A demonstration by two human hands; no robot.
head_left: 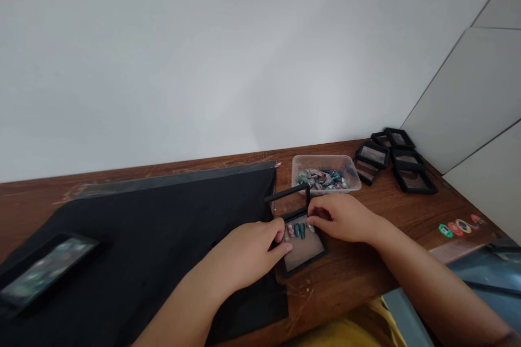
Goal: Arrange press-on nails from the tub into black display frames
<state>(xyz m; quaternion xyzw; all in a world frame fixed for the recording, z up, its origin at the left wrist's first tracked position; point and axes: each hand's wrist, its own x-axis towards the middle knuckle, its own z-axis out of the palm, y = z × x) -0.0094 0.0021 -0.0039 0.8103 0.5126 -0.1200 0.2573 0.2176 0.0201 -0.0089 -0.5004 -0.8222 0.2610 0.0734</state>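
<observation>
A small black-framed display box point(306, 254) lies with its lid point(287, 193) raised. Across its clear film runs a row of press-on nails point(300, 230), red-and-white at the left and dark green in the middle. My left hand point(254, 246) is closed on the left side of the box, thumb on the film and index finger at the edge. With thumb and index finger pinched, my right hand point(342, 218) is at the right end of the row on a pale press-on nail point(310, 226), partly hidden by the fingertips.
Behind my right hand stands a clear plastic tub point(326, 162) of loose press-on nails. Several black-framed boxes point(413, 180) are piled at the back right. A filled box point(49, 268) rests on the black mat point(163, 238) at the left. Round stickers point(463, 226) mark the table's right edge.
</observation>
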